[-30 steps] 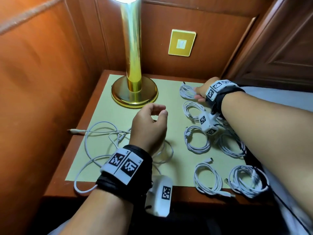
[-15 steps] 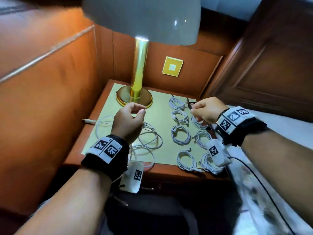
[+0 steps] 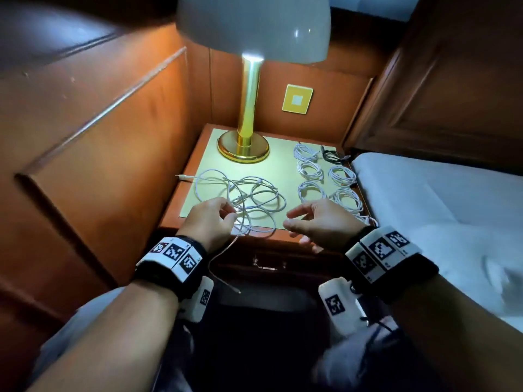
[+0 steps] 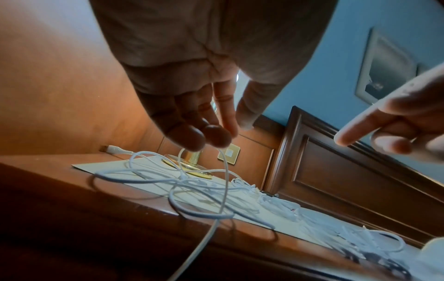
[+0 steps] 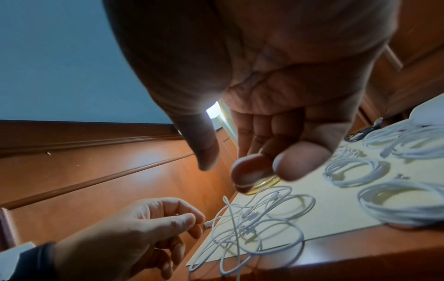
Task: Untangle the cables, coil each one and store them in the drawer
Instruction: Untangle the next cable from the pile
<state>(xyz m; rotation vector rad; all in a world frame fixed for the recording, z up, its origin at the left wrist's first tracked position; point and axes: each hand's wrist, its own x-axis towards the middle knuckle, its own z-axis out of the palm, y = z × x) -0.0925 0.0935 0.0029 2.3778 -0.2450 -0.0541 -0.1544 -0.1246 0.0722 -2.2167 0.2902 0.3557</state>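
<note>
Both forearms reach forward from the bottom of the head view, each wrist wrapped in a black band with white coded tags. The left hand [image 3: 208, 222] sits at about 10 o'clock from the frame's centre, knuckles up, its fingers [image 4: 192, 140] curled down and pinching a strand of the white cable [image 4: 224, 171]. The right hand [image 3: 322, 224] hovers at about 2 o'clock, palm down, fingers [image 5: 300, 163] loosely bent and spread, holding nothing.

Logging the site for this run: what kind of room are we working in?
Most likely a hotel bedroom: a wooden nightstand with a brass lamp stands beside a white-sheeted bed, all backed by wood wall panelling.
</note>
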